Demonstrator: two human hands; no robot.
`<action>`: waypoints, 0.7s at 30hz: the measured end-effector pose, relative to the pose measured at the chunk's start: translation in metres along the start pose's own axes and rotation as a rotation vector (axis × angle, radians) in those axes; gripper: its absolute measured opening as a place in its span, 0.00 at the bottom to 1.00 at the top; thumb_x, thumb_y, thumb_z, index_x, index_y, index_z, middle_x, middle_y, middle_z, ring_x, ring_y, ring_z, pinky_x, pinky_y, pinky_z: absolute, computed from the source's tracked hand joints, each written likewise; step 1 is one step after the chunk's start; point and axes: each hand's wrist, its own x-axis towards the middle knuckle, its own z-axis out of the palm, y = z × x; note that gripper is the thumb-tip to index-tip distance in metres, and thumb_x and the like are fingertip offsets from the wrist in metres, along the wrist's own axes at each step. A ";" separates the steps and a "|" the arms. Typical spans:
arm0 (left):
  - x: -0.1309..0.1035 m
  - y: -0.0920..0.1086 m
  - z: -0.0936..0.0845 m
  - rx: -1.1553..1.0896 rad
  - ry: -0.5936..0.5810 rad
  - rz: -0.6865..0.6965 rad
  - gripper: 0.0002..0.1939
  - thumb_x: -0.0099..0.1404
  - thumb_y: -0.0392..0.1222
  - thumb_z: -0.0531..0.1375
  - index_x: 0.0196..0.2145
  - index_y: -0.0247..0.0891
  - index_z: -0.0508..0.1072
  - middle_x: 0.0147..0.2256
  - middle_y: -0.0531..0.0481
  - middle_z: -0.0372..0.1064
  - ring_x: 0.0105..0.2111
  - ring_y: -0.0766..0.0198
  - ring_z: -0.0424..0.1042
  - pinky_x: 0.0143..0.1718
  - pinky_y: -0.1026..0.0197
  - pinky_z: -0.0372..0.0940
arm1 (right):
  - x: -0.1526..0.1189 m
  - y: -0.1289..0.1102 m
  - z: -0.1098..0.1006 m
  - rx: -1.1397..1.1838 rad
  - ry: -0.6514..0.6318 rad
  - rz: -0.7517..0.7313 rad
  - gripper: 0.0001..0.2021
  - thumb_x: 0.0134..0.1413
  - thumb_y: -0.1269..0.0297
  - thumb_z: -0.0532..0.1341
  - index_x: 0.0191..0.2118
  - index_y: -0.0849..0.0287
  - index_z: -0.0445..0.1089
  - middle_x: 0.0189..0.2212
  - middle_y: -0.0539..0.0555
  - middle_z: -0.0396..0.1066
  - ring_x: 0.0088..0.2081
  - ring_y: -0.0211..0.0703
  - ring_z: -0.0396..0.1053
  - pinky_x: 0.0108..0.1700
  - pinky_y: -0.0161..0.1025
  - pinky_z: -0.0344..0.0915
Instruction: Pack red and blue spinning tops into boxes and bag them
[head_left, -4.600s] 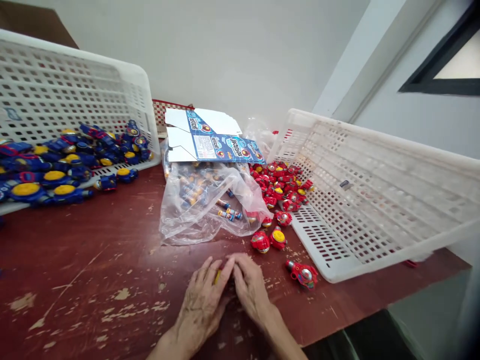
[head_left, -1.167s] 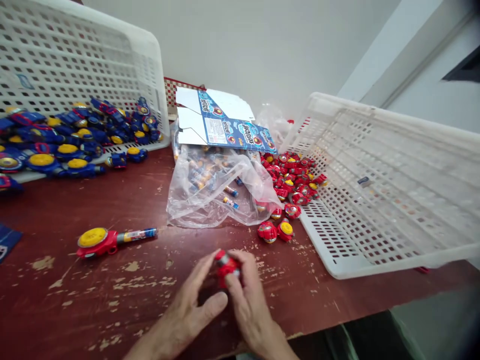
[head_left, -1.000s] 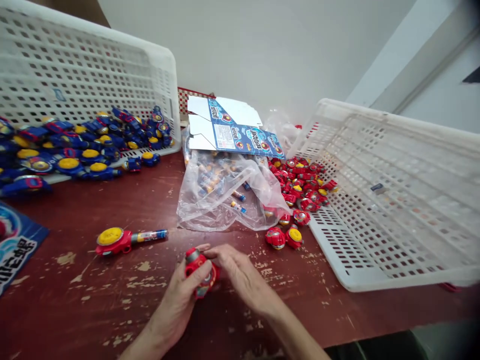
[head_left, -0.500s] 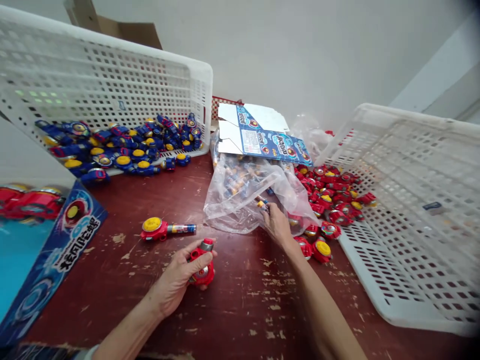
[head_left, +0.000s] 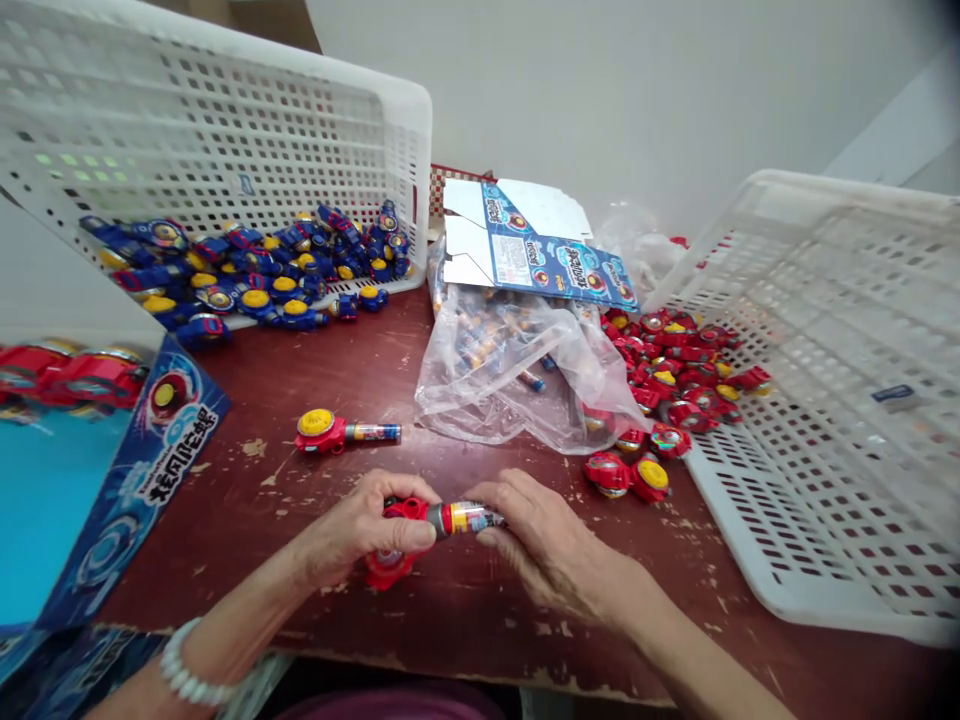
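At the lower middle of the frame, the left hand [head_left: 360, 525] has its grip clenched around a red plastic toy launcher body [head_left: 394, 545], thumb across its top, while the right hand [head_left: 544, 540] pinches a small cylindrical tube with a colourful label [head_left: 463, 517] whose near end meets the red body; both sit just above the worn dark red desk [head_left: 465, 620]. Just up and left lies a finished red launcher with a yellow disc and tube handle [head_left: 345, 432]. Above the hands, a crumpled clear plastic bag of tubes [head_left: 517, 375] rests under a flattened blue printed carton [head_left: 544, 255]. Red toy parts [head_left: 679, 370] spill from the tipped white plastic basket at right [head_left: 840, 400]; blue toy parts [head_left: 262, 275] fill the white basket at upper left [head_left: 225, 130].
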 end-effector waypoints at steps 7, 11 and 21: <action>-0.007 0.016 0.010 0.714 0.027 0.251 0.13 0.56 0.50 0.64 0.34 0.38 0.77 0.27 0.52 0.68 0.28 0.65 0.64 0.31 0.64 0.56 | -0.008 0.004 0.009 0.319 -0.053 0.168 0.13 0.66 0.58 0.52 0.46 0.60 0.67 0.36 0.53 0.67 0.37 0.42 0.63 0.41 0.38 0.59; -0.008 0.010 0.019 0.941 0.064 0.517 0.09 0.59 0.46 0.63 0.35 0.40 0.77 0.30 0.48 0.70 0.32 0.61 0.66 0.37 0.62 0.59 | -0.008 0.019 0.010 0.702 -0.293 0.519 0.17 0.61 0.49 0.56 0.41 0.60 0.70 0.26 0.47 0.62 0.26 0.36 0.57 0.28 0.32 0.54; -0.002 0.004 0.007 0.741 -0.081 0.265 0.13 0.59 0.49 0.63 0.37 0.39 0.77 0.31 0.51 0.70 0.31 0.62 0.67 0.35 0.63 0.58 | -0.012 -0.002 0.020 0.359 -0.084 0.310 0.15 0.64 0.55 0.52 0.42 0.59 0.70 0.33 0.53 0.69 0.33 0.41 0.64 0.36 0.36 0.58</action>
